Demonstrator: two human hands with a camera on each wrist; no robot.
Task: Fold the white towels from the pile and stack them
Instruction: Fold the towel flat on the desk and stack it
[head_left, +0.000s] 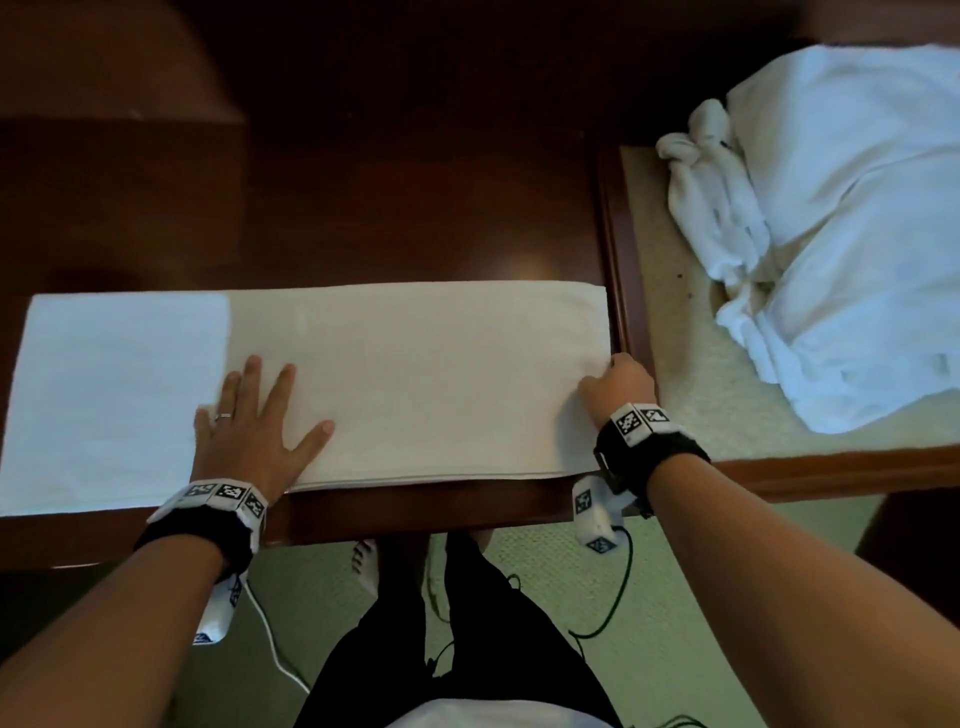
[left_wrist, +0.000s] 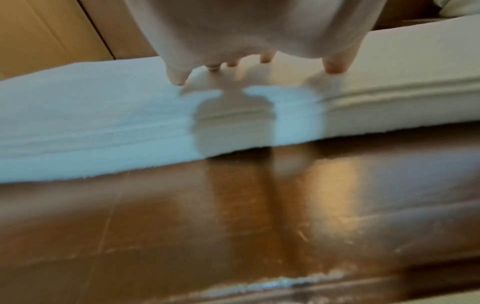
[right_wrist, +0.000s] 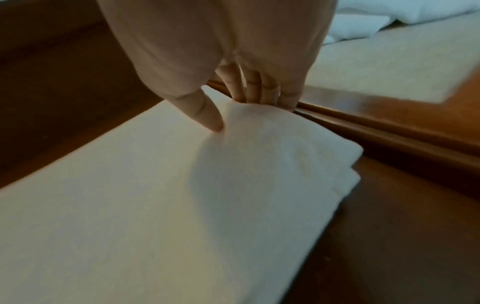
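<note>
Nearest, the left hand (head_left: 257, 423) lies flat, fingers spread, on the towel (head_left: 415, 374), whose long axis runs left-right along the dark wooden table (head_left: 415, 208). The right hand (head_left: 615, 382) pinches its right end, fingers tucked underneath, likely to fold leftward. The pile (head_left: 831, 218) sits well right, partly cut off.

Towel (head_left: 415, 374) lengthwise along table's (head_left: 395, 218) near edge; pile (head_left: 831, 234) right, on bench (head_left: 691, 395).
</note>
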